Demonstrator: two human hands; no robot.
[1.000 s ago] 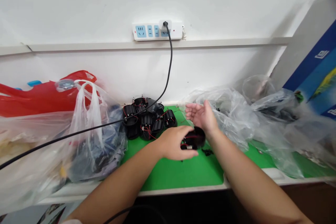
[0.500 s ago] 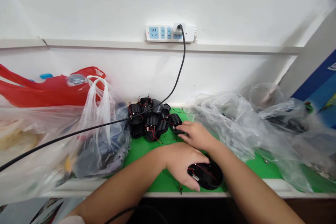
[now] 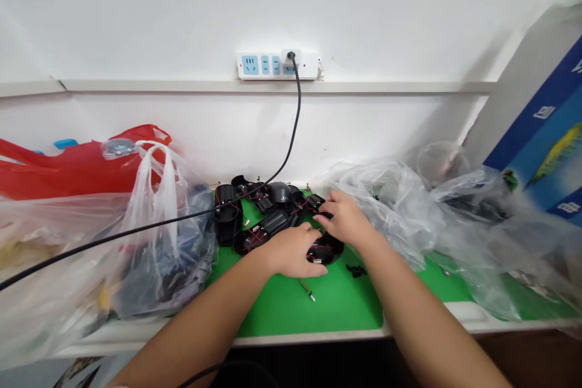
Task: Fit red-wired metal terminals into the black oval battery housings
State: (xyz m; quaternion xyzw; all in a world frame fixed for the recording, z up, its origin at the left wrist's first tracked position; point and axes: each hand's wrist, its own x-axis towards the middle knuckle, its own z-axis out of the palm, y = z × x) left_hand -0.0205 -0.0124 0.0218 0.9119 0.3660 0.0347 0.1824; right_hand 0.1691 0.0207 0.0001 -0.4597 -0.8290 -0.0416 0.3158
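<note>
My left hand (image 3: 295,251) is closed on a rounded black plastic shell (image 3: 331,251) with red wires and a small white connector, low over the green mat. My right hand (image 3: 344,218) reaches to the back right of the pile. Its fingers are curled round the edge of a black battery case (image 3: 315,201), partly hidden by the hand. Beside my left hand lies another black battery case (image 3: 273,223) with red wires. Behind it sit several more, among them a smooth dark shell (image 3: 280,193) and a ribbed case (image 3: 224,194).
A small black piece (image 3: 356,270) and a thin wire with a connector (image 3: 307,290) lie on the green mat (image 3: 336,309). Plastic bags (image 3: 168,236) stand left, clear plastic (image 3: 386,206) right. A black cable (image 3: 182,216) crosses from the power strip (image 3: 277,65).
My left hand has carried the shell away from the front edge to the pile. The right hand has shifted slightly back with its case. Cases in the pile are spread differently. The view has turned right.
</note>
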